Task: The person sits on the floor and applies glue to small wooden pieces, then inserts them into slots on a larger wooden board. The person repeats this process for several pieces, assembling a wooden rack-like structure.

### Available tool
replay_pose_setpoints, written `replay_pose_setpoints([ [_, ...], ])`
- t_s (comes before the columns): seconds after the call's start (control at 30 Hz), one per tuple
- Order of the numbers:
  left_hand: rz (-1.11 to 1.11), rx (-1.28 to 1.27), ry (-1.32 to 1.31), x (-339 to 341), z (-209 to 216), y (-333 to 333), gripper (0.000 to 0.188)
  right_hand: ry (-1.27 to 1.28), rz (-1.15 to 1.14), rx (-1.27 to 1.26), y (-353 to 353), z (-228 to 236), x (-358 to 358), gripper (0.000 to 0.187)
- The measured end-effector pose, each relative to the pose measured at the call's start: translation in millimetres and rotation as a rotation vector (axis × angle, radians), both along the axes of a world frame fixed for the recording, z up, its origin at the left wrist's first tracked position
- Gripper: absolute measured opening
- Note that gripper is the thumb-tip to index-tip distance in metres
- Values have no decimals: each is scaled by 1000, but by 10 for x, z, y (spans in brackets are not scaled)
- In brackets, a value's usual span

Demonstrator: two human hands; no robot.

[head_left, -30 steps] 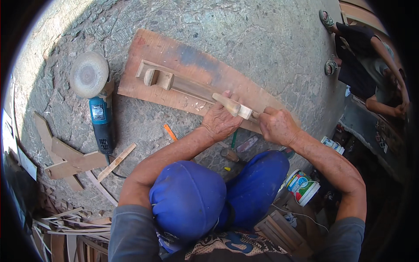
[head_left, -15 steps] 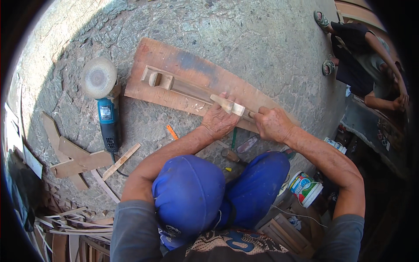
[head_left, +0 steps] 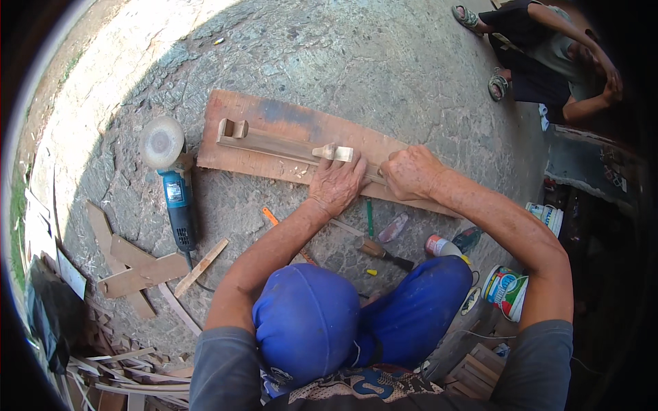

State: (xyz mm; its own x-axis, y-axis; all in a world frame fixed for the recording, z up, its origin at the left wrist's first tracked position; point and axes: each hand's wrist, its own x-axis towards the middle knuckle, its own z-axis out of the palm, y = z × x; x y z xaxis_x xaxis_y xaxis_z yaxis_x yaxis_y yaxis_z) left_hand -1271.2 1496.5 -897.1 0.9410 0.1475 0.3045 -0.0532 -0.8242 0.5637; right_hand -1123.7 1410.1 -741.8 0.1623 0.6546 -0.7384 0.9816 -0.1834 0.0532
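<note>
A long plywood board (head_left: 274, 113) lies tilted on the concrete, with a narrow wooden strip (head_left: 271, 142) along it. At the strip's far left end sits a squared, notched wooden block (head_left: 233, 129). A pale carved wooden piece (head_left: 335, 152) rests on the strip further right. My left hand (head_left: 336, 186) bears on the strip just below the carved piece, its fingers curled over the wood. My right hand (head_left: 413, 171) is closed in a fist at the strip's right end; what it holds is hidden by the fingers.
An angle grinder (head_left: 175, 195) with a round disc lies left of the board. Nearer me are a wooden-handled chisel (head_left: 373, 248), an orange tool (head_left: 271, 216) and wood offcuts (head_left: 140, 270). Paint buckets (head_left: 506, 293) stand at right. Another person (head_left: 541, 65) is at upper right.
The carved piece now lies further left of my right hand, and my left hand sits lower beside it. My right fist stays at the strip's right end. The whole view has shifted.
</note>
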Motion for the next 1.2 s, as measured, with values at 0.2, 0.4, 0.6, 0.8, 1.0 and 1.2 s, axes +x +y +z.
replay_pose_setpoints([
  [0.2,15,96,118,32,173,-13,51,62,-234,334,29,370,84,81],
  [0.4,20,190,-28,18,91,-57,52,20,-396,765,-271,699,280,68],
  [0.6,0,207,-21,26,162,-85,49,82,-487,685,-956,359,-42,49],
  [0.8,-7,212,-43,47,162,-75,48,131,-347,757,-970,46,33,37],
  [1.0,-3,213,-53,28,134,-61,49,139,-319,784,-879,2,51,24],
  [1.2,-13,214,-60,15,131,-80,48,99,-237,860,-903,-30,24,27],
])
